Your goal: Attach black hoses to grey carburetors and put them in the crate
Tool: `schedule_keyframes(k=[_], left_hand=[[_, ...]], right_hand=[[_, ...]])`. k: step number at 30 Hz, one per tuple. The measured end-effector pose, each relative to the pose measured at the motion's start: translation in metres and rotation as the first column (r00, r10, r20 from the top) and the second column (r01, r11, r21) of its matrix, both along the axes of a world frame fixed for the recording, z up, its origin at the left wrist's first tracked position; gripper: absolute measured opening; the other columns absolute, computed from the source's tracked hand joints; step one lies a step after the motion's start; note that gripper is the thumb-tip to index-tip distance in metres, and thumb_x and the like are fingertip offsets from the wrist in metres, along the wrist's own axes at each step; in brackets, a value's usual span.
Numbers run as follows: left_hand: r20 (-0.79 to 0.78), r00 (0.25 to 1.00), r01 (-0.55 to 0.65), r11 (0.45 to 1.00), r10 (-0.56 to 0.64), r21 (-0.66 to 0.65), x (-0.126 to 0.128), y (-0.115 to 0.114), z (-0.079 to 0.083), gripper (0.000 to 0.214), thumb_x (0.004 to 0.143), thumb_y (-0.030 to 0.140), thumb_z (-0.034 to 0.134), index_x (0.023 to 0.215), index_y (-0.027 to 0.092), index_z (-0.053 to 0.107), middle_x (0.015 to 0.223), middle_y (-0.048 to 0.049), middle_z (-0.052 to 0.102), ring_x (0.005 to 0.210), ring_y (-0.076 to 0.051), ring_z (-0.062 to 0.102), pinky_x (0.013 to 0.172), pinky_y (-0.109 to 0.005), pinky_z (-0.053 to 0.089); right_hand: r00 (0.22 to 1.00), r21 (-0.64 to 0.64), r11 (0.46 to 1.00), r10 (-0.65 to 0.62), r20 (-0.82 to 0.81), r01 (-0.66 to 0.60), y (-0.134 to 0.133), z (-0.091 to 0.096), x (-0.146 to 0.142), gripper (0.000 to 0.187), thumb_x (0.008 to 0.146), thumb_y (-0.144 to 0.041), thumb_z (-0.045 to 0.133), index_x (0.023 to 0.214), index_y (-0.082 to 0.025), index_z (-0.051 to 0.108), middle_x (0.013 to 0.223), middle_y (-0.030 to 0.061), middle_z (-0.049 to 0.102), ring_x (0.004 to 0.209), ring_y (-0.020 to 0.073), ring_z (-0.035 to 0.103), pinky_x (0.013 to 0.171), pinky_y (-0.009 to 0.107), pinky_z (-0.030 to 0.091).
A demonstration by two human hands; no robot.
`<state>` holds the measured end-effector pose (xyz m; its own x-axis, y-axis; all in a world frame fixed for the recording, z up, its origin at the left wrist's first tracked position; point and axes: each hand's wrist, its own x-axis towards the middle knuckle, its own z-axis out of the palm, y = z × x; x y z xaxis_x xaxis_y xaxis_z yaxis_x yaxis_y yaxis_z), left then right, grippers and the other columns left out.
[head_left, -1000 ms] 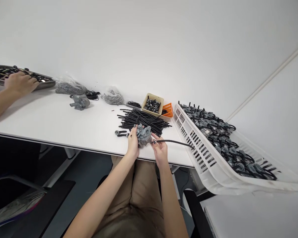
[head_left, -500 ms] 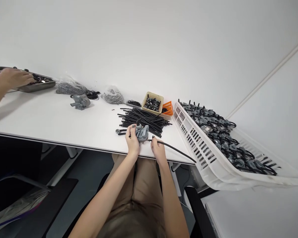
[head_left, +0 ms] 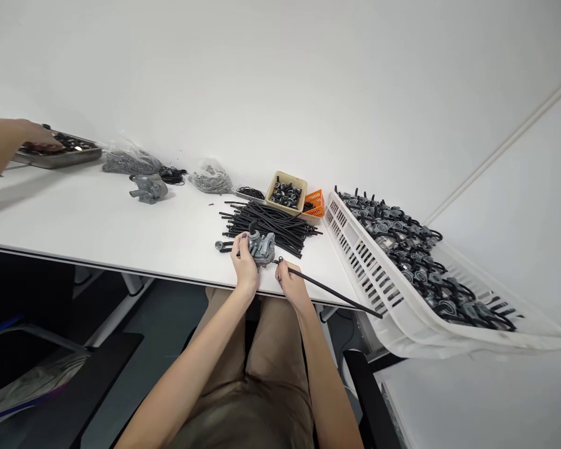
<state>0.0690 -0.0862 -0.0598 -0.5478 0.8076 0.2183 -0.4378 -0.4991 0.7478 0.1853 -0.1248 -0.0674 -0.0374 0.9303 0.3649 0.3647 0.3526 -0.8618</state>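
My left hand point(head_left: 244, 264) grips a grey metal carburetor point(head_left: 263, 249) just above the front edge of the table. A short black elbow sticks up from its top. Between the fingers of my right hand point(head_left: 290, 282) is a long black rubber hose point(head_left: 336, 293), pinched near one end. That end points at the lower right side of the carburetor; whether it touches, I cannot tell. The hose's free end reaches down right to the white crate. Behind the carburetor lies a pile of black hoses point(head_left: 271, 221). A small capped elbow piece point(head_left: 220, 246) lies left of my left hand.
A white slotted crate point(head_left: 369, 268) full of carburetors stands at the right. Along the back are a cream bin point(head_left: 279, 205), an orange basket point(head_left: 316, 202) and plastic bags of small parts point(head_left: 211, 179). Another carburetor point(head_left: 148, 188) sits further left. A co-worker's hand point(head_left: 32, 134) reaches into a metal tray point(head_left: 60, 160).
The hose in my right hand now slopes down straighter, its free end further right and lower. Both hands shift slightly left in view. The co-worker's hand dips deeper into the tray.
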Motion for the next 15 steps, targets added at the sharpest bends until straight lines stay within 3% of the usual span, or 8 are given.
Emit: schedule_keyframes(k=[5,11,15], left_hand=[[-0.029,0.999,0.046,0.999,-0.045,0.021,-0.0002,0.0001,0.0013,0.017,0.083,0.036,0.054,0.084,0.021,0.062,0.087,-0.0020,0.059,0.083,-0.016,0.057,0.072,-0.025,0.045],[0.038,0.999,-0.003,1.000,0.003,0.009,0.0001,-0.0015,0.0033,0.017,0.084,0.034,0.051,0.084,0.021,0.062,0.085,-0.0006,0.058,0.081,-0.015,0.057,0.071,-0.024,0.044],[-0.033,0.998,0.050,0.999,-0.050,0.009,-0.0012,-0.0054,0.0052,0.012,0.081,0.033,0.053,0.082,0.022,0.059,0.083,0.0004,0.057,0.077,-0.015,0.057,0.069,-0.024,0.044]], right_hand=[[0.998,0.004,0.999,-0.041,-0.050,0.041,0.0030,-0.0004,-0.0002,0.048,0.095,-0.043,0.033,0.053,-0.022,0.039,0.051,-0.0024,0.045,0.049,0.0123,0.040,0.053,0.027,0.031],[1.000,-0.001,1.000,0.027,0.008,-0.027,-0.0021,0.0034,-0.0014,0.046,0.095,-0.045,0.034,0.056,-0.022,0.041,0.054,-0.0025,0.044,0.052,0.0125,0.040,0.054,0.027,0.031],[0.998,0.008,0.998,-0.066,-0.003,0.066,0.0003,0.0047,-0.0033,0.046,0.094,-0.043,0.034,0.054,-0.022,0.039,0.053,-0.0020,0.046,0.053,0.0128,0.042,0.056,0.027,0.032]])
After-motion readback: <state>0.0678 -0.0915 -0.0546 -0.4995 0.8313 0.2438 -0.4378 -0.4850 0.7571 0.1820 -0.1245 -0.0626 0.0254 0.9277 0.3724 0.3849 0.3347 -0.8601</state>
